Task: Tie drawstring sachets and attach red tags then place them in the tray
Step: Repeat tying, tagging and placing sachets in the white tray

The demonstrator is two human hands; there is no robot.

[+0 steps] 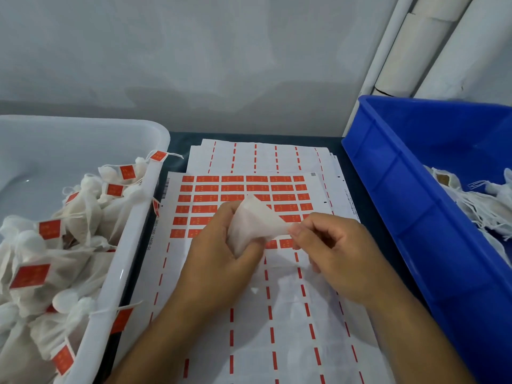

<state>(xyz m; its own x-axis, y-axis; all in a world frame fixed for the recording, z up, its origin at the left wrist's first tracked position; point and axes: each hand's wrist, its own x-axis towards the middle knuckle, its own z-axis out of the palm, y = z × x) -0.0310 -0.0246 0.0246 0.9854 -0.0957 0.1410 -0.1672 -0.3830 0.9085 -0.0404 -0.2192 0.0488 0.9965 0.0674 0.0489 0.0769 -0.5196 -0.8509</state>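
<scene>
Sachet (253, 221) is gripped by the left hand (225, 250) while the right hand (329, 245) pinches its end mid-table, seemingly tightening; a red tag (232, 179) comes next.

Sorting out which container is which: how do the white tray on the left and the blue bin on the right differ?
The white tray is pale and translucent; the blue bin is solid blue. Sachets in the white tray carry red tags; those in the blue bin show loose white strings and no tags. The white tray's pile reaches its rim; the blue bin's lies low. Both are plastic and flank the sticker sheets.
</scene>
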